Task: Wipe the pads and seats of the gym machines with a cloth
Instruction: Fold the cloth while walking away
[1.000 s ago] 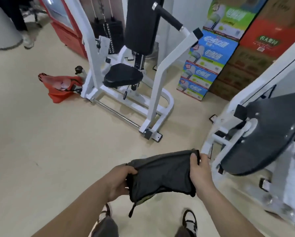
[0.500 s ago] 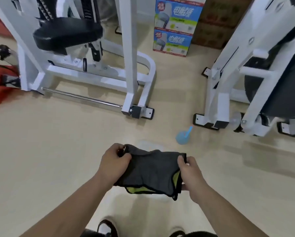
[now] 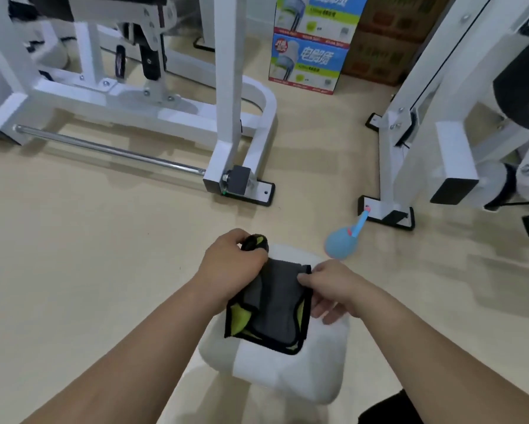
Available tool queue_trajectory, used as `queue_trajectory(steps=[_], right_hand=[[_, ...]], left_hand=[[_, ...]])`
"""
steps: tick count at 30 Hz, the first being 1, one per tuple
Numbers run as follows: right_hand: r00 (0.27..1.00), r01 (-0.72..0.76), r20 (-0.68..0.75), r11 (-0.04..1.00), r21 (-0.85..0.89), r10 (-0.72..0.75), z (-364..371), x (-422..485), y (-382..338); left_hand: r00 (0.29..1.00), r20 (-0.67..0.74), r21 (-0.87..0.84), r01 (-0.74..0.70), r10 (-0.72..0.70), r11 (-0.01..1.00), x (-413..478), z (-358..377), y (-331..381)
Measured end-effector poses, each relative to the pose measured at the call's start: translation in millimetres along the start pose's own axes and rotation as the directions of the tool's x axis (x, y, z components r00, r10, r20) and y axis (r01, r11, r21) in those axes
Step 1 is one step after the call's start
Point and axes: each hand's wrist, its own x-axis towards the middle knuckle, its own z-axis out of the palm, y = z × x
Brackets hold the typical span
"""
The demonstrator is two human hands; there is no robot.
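Note:
A folded grey cloth (image 3: 273, 304) with black trim and a yellow-green underside is stretched between both hands, low in the middle of the view. My left hand (image 3: 231, 267) grips its upper left corner in a fist. My right hand (image 3: 326, 293) pinches its right edge between thumb and fingers. Under the cloth lies a white cushioned surface (image 3: 287, 374). The white frame of one gym machine (image 3: 226, 130) stands ahead on the left, and a second white machine (image 3: 416, 117) with a dark pad (image 3: 523, 87) stands at the right.
A blue rubber bulb with a thin nozzle (image 3: 339, 246) lies on the beige floor beside the right machine's foot plate (image 3: 385, 211). A chrome bar (image 3: 110, 151) runs low along the left machine. Stacked cartons (image 3: 312, 41) stand at the back.
The view has tilted down and closer to the floor. Both hands have brought the cloth lower and folded it smaller, over a white cushioned surface now in view.

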Motion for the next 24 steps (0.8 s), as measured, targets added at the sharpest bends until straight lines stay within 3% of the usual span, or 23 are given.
queue_trajectory(steps=[3,5,7,9,11,14,18,20,24], right_hand=[[0.986,0.053,-0.146,0.978,-0.201,-0.083,-13,4,-1],[0.971,0.075,-0.219,0.994,-0.079,-0.090,-24,5,6],[0.997,0.043,-0.078,0.982,0.183,-0.029,-32,1,12],[0.994,-0.007,0.105,0.968,0.249,-0.020,-36,-1,15],[0.988,0.019,0.149,0.986,0.164,-0.044,-35,2,16],[0.995,0.088,0.054,0.996,-0.001,-0.087,-30,10,12],[0.958,0.247,-0.122,0.962,-0.119,-0.261,-17,23,5],[0.920,0.334,-0.129,0.912,-0.239,-0.371,-12,29,3],[0.952,0.259,-0.110,0.942,-0.212,-0.287,-13,34,-2]], left_hand=[[0.993,-0.042,0.103,-0.105,0.110,0.989,-11,27,-4],[0.979,-0.002,0.194,-0.199,0.204,0.961,-19,42,2],[0.970,0.150,0.226,-0.225,0.194,0.948,-23,52,1],[0.935,0.320,0.315,-0.257,0.153,0.914,-24,53,-4],[0.933,0.326,0.454,-0.298,0.155,0.840,-18,46,-13],[0.960,0.244,0.625,-0.266,0.140,0.734,-11,39,-26],[0.930,0.325,0.736,-0.362,0.171,0.572,-21,58,-39],[0.909,0.374,0.739,-0.412,0.184,0.533,-24,66,-46],[0.884,0.460,0.753,-0.439,0.084,0.490,-22,67,-54]])
